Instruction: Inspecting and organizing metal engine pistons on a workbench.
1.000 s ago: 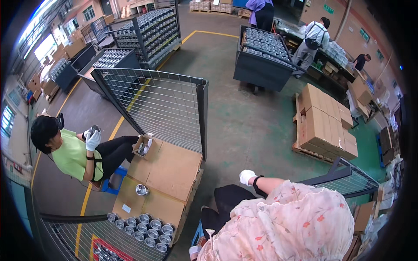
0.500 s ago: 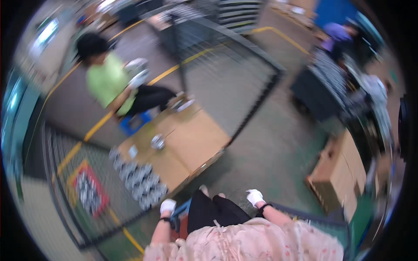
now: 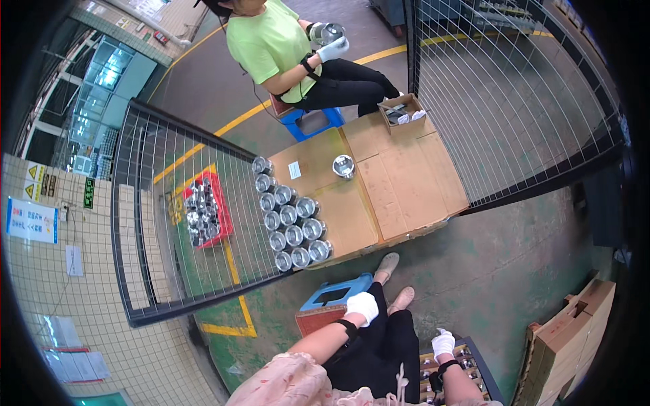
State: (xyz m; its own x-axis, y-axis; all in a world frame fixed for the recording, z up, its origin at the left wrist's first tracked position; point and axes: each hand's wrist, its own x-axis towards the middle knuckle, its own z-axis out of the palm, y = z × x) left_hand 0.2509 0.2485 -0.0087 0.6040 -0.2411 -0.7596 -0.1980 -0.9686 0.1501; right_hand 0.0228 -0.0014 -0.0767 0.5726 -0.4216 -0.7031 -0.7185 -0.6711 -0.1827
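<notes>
My left hand (image 3: pixel 362 308), in a white glove, is beside my thigh at the right edge of a blue stool (image 3: pixel 338 289) with a reddish-brown seat pad. Its fingers turn down out of sight, so I cannot tell whether it grips anything. On my right, my gloved right hand (image 3: pixel 443 344) is over a dark crate (image 3: pixel 485 372) holding shiny metal parts in divided rows. Some of its fingers stretch out, and nothing shows in them. Several silver cylindrical parts (image 3: pixel 294 235) stand in rows on the left of a cardboard-covered table (image 3: pixel 413 183); one metal part (image 3: pixel 343 166) stands apart.
Across the table a co-worker in a green shirt (image 3: pixel 261 40) sits on a blue stool, holding a metal part (image 3: pixel 330 32). A small cardboard box (image 3: pixel 404 116) sits at the far corner. Mesh panels (image 3: pixel 196 223) flank the table. Elsewhere are a red crate (image 3: pixel 220 203) and large cartons (image 3: pixel 572 331).
My view has swung left and sharpened, so the table now appears farther right. My left hand stays by the stool's edge; my right hand has come over the dark crate.
</notes>
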